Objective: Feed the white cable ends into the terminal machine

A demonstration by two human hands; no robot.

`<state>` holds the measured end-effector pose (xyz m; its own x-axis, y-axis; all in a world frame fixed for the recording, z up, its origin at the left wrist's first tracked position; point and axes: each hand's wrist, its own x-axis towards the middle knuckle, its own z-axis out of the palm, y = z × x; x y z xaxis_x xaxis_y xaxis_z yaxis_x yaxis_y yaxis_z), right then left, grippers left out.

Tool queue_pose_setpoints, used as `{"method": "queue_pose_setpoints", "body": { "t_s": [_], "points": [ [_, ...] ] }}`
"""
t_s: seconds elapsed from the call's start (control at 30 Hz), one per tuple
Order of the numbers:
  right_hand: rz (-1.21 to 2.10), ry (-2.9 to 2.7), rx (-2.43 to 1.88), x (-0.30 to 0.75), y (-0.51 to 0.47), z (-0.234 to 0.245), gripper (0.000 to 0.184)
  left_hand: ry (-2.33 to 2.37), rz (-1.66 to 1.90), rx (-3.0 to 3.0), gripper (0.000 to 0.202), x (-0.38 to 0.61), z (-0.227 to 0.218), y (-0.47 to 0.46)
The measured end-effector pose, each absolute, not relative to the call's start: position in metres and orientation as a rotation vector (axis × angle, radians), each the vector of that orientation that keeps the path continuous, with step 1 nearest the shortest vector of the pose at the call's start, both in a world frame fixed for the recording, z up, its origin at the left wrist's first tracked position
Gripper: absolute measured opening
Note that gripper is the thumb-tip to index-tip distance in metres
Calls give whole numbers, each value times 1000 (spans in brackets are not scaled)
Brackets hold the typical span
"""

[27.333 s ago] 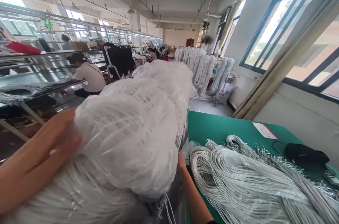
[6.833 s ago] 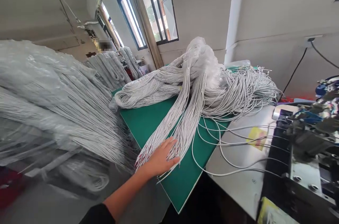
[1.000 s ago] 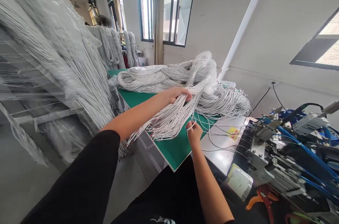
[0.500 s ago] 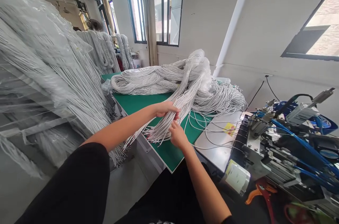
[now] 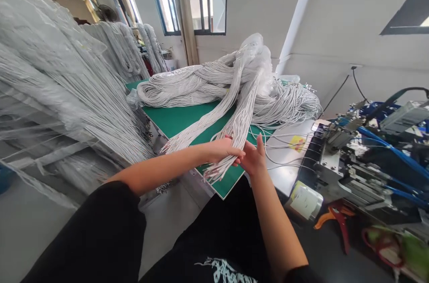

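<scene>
A bundle of thin white cables (image 5: pixel 244 115) hangs down toward me over the green tabletop, its reddish-tipped ends fanned near the front corner. My left hand (image 5: pixel 225 150) is closed around this bundle just above the ends. On the bundle's right side is my right hand (image 5: pixel 254 158), its thumb raised and apart; its fingers reach behind the cables and are partly hidden. A second cable bundle (image 5: pixel 204 123) lies to the left across the green tabletop (image 5: pixel 174 118), its reddish ends at the table's left edge.
A large plastic-wrapped cable pile (image 5: pixel 187 86) lies at the back of the table. Plastic-covered cables (image 5: pixel 83 95) hang along the left. At right stand a metal machine (image 5: pixel 338 153) with blue hoses, a tape roll (image 5: pixel 306 200) and orange-red cutters (image 5: pixel 338 220).
The cables have parted into two bundles, the left one now lying apart. Both hands have moved right with the other bundle, and the right hand's thumb has opened. The view has shifted.
</scene>
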<state>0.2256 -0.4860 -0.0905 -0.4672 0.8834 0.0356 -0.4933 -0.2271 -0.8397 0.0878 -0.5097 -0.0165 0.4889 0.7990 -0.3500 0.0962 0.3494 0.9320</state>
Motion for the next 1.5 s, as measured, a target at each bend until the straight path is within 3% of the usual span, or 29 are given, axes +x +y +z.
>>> {"method": "queue_pose_setpoints", "body": {
  "t_s": [0.17, 0.27, 0.43, 0.6, 0.8, 0.87, 0.97, 1.03, 1.17, 1.3, 1.5],
  "points": [
    [1914, -796, -676, 235, -486, -90, 35, 994, 578, 1183, 20, 117, -45, -526],
    [1881, -620, -634, 241, -488, -95, 25, 950, 449, 1142, 23, 121, -59, -534],
    [1962, -504, -516, 251, -500, -108, 23, 964, 337, 1265, 35, 119, -86, -554],
    [1961, -365, -444, 267, -513, -127, 19, 922, 102, 1826, 44, 90, -78, -547],
    [1875, -387, -514, 292, -534, -131, 24, 1686, 575, 2375, 43, 45, -87, -500],
    [1807, -468, -594, 296, -543, -129, 26, 1855, 491, 2438, 55, 40, -98, -485],
    [1668, -637, -760, 302, -557, -129, 27, 2044, 122, 2294, 90, 40, -112, -471],
    [1596, -735, -849, 309, -566, -131, 28, 2076, -33, 2212, 98, 42, -119, -468],
    [1487, -856, -990, 325, -578, -132, 26, 2081, -37, 2274, 87, 44, -127, -474],
    [1441, -888, -1053, 333, -582, -130, 26, 2092, 2, 2399, 93, 42, -134, -484],
    [1455, -866, -1039, 328, -582, -137, 26, 2113, -75, 2506, 57, 32, -138, -489]
  ]
}}
